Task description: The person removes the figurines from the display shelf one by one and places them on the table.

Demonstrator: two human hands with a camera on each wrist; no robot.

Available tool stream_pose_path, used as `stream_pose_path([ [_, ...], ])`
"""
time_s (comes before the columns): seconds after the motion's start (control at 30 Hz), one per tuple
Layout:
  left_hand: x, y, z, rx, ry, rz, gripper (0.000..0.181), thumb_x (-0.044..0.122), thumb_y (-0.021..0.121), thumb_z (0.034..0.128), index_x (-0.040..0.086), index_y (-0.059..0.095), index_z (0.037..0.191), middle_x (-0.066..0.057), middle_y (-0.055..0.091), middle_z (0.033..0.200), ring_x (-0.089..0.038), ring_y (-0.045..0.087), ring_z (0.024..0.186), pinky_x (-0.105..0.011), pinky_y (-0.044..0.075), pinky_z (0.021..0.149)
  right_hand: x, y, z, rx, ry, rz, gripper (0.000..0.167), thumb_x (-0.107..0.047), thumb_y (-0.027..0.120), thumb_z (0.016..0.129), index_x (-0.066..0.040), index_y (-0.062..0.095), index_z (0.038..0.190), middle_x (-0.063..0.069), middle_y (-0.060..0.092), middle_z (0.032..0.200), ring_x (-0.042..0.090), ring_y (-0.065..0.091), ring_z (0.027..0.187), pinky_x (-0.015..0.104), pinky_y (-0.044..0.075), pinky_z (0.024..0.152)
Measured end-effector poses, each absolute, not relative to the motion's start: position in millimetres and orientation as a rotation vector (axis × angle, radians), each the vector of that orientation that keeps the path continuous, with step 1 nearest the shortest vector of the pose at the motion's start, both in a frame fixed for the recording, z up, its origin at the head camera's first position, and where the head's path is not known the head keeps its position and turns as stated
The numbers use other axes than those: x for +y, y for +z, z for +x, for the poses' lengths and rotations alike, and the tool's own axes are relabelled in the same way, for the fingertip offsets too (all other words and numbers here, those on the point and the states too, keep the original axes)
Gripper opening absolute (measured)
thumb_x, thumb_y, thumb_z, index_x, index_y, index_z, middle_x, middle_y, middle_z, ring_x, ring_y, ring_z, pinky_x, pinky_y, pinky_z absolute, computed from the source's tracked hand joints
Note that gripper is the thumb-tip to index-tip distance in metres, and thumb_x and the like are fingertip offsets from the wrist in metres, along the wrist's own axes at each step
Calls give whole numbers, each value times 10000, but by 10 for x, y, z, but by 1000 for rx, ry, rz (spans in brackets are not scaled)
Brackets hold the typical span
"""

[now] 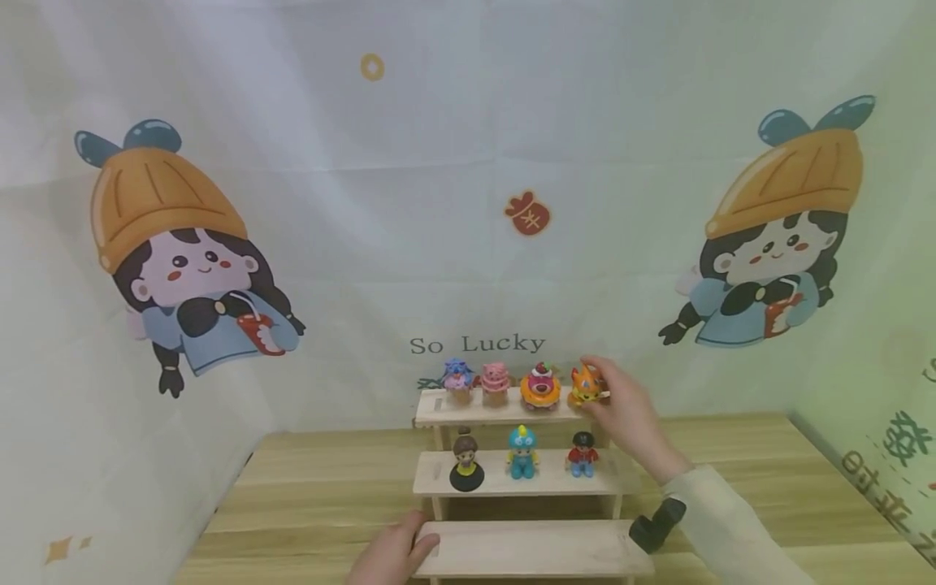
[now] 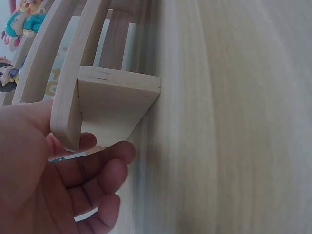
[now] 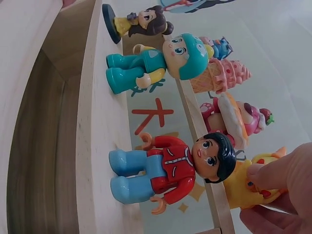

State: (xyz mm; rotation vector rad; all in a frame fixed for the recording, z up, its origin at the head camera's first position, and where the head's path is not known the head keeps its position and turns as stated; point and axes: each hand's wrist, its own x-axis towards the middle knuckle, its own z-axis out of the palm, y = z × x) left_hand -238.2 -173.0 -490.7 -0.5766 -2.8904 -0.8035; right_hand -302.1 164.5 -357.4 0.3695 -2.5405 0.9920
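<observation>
1. Far left: printed girl in an orange hat (image 1: 183, 260) on the pale backdrop cloth (image 1: 439, 146).
2. My left hand (image 1: 391, 551) pinches the left end of the lowest step of a three-step wooden stand (image 1: 534, 546), thumb over the top. The left wrist view shows the other fingers loosely bent.
3. Left end of the top step: blue-topped ice-cream-cone figurine (image 1: 458, 375). On the middle step below it, a bun-haired doll (image 1: 465, 463) on a round black base.
4. Next, top step: pink ice-cream-cone figurine (image 1: 495, 380).
5. Middle step, centre: toy figure in a turquoise helmet (image 1: 522, 455). Above and slightly right, a pink bear in an orange ring (image 1: 541, 386).
6. Middle step, right: black-haired toy figure in a red jacket (image 1: 582, 457).
7. Above it, at the top step's right end: fox-like orange-and-yellow figurine (image 1: 583, 388), just beside the bear. My right hand (image 1: 629, 410) has it pinched, fingers closed in to its width. Whether its base bears on the wood, I cannot tell.
8. Right: my pale sleeve (image 1: 731, 520), black wrist device (image 1: 658, 524) at the cuff.
9. Far right: second printed girl (image 1: 775, 236).
</observation>
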Motion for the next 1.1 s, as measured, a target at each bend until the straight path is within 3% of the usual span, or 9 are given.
stream_pose_path([
  [0.3,-1739,-4903,-2389,-2910,-841,-577,307,368,558,946,66,560,1004,-53,653,798,-158,600,668,-338,478,571,1682,-3588,-2914,-2426,986,392,629,78,719,777,-10,462,1344,226,616,1149,336,631,972,411,567,800],
  [0.77,-1718,-4927,-2395,-2898,-842,-543,344,343,564,948,28,564,1084,-138,696,886,-267,673,750,-390,523,621,1748,-3533,-2623,-2377,943,413,626,84,736,757,-1,484,1324,209,619,1166,324,632,976,422,561,801],
  [1.1,-1701,-4935,-2401,-2902,-834,-510,355,333,574,947,13,568,1102,-148,698,884,-262,671,744,-393,520,615,1794,-3530,-2406,-2329,926,454,639,114,758,715,13,508,1294,187,635,1110,290,640,930,361,574,751],
])
